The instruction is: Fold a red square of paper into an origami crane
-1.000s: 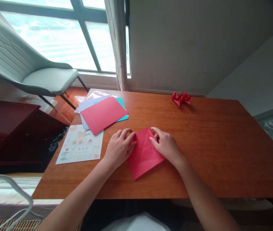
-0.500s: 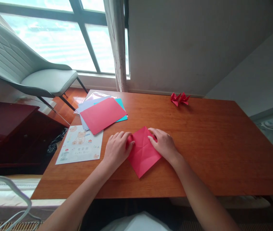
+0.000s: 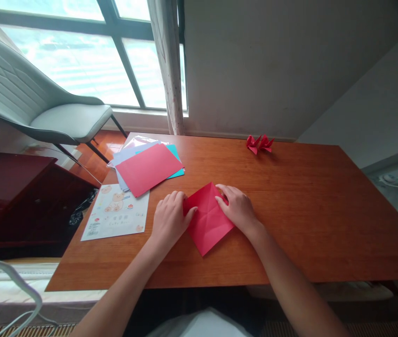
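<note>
A square of red origami paper (image 3: pixel 207 224), with crossing crease lines, is turned cornerwise on the wooden table (image 3: pixel 311 210). My left hand (image 3: pixel 171 216) grips its left corner, thumb on top and fingers behind the edge. At the upper right edge, my right hand (image 3: pixel 238 206) pinches the sheet between thumb and fingers. The paper's top and bottom corners show; the left and right edges are partly hidden by the hands.
Folded red paper figures (image 3: pixel 260 144) stand near the table's back edge. Back left lies a stack of coloured sheets, a red sheet (image 3: pixel 150 168) uppermost. In front of it is a white printed sheet (image 3: pixel 116 213) with a bear. A grey chair (image 3: pixel 72 121) stands beyond the table's left side.
The view has shifted slightly. Both hands keep their hold on the red paper, and my left fingers have moved a little at its left corner.
</note>
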